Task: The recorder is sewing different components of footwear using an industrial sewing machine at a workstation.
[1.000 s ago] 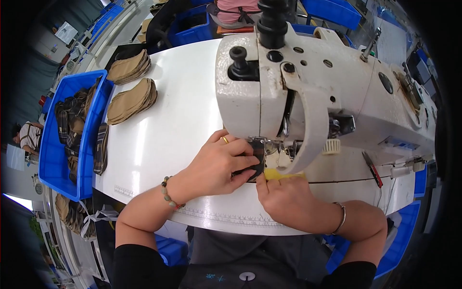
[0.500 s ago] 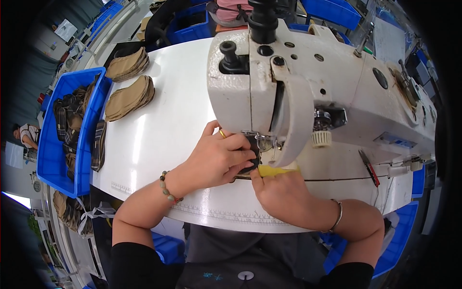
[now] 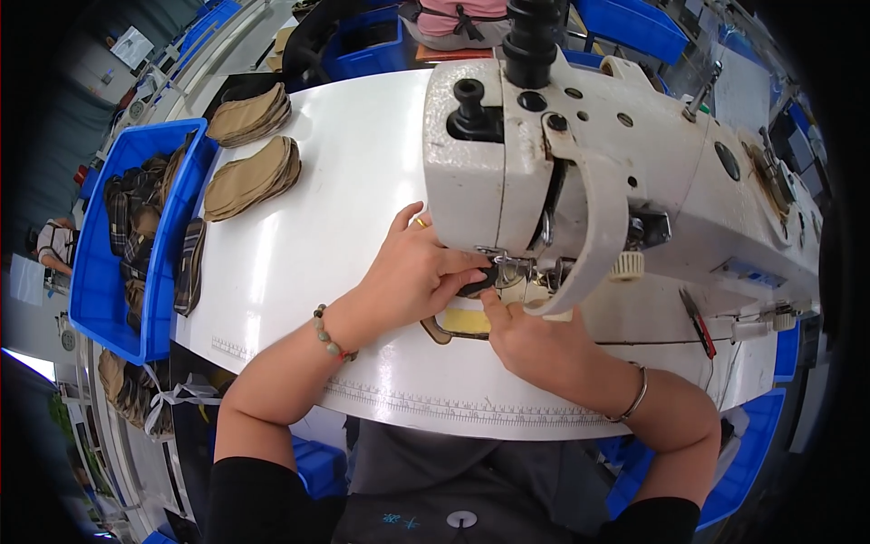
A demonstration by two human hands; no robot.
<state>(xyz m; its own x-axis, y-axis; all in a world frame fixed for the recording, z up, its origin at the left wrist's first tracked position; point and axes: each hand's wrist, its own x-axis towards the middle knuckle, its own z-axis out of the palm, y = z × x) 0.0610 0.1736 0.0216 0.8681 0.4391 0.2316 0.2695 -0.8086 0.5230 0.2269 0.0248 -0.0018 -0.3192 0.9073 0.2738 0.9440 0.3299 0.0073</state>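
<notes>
My left hand (image 3: 417, 272) has its fingers closed on a dark fabric piece (image 3: 476, 286) at the presser foot of a white sewing machine (image 3: 460, 199). My right hand (image 3: 530, 340) is beside it, index finger pressed on the near edge of that piece and the other fingers curled. Between my hands lie a yellow strip (image 3: 467, 322) and a curved, brown-edged piece (image 3: 435, 334), partly hidden. Red-handled snips (image 3: 701, 331) rest on the machine table to the right.
Two stacks of tan pieces (image 3: 252, 177) lie on the white table (image 3: 353, 136) at left. A blue bin (image 3: 93, 299) of plaid fabric stands beside them. Other blue bins (image 3: 634, 27), a co-worker's pink back (image 3: 453, 20) and another person (image 3: 56, 243) are farther off.
My left hand has moved up, away from me, along with the dark piece; my right fingers have followed slightly. More of the brown-edged piece now shows below them.
</notes>
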